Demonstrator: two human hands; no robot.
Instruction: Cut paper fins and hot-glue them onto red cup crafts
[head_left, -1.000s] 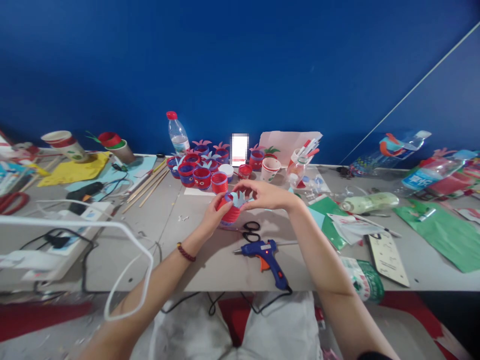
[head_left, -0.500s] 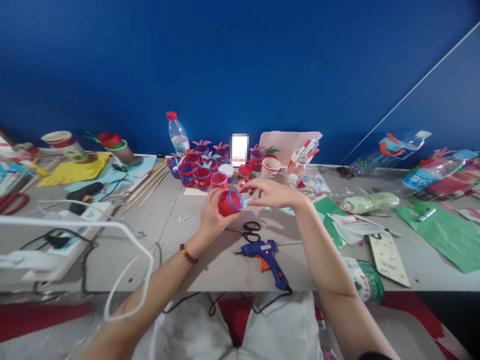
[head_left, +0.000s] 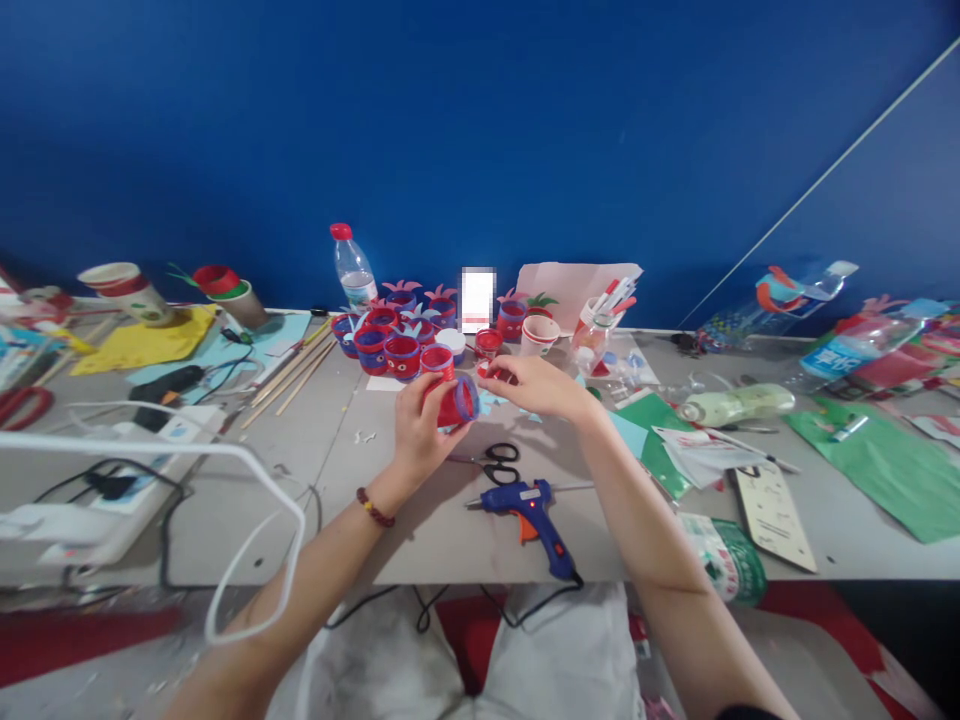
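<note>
My left hand (head_left: 424, 425) grips a red cup (head_left: 454, 403) with a purple-blue rim, tilted so its mouth faces right. Over the table just right of it, my right hand (head_left: 536, 385) reaches with thumb and fingers apart, at a small red-and-white piece (head_left: 484, 369); whether they touch it I cannot tell. Light-blue paper pieces (head_left: 491, 400) lie beneath that hand. Nearer to me are black-handled scissors (head_left: 501, 463) and a blue glue gun (head_left: 529, 500) with an orange trigger and a small red light. Several red and purple cups (head_left: 403, 356) with paper leaves stand behind.
A red-capped bottle (head_left: 354, 265) and a paper cup (head_left: 538, 335) stand toward the blue wall. Wooden sticks (head_left: 296, 375) and a power strip (head_left: 142, 490) lie left, with a white cable (head_left: 277, 500) looping near my left arm. Green paper (head_left: 885, 470) and a notched board (head_left: 772, 515) lie right.
My left hand has shifted slightly left with the red cup, turning its mouth more to the right. My right hand has moved a little left and down toward the small red-and-white piece.
</note>
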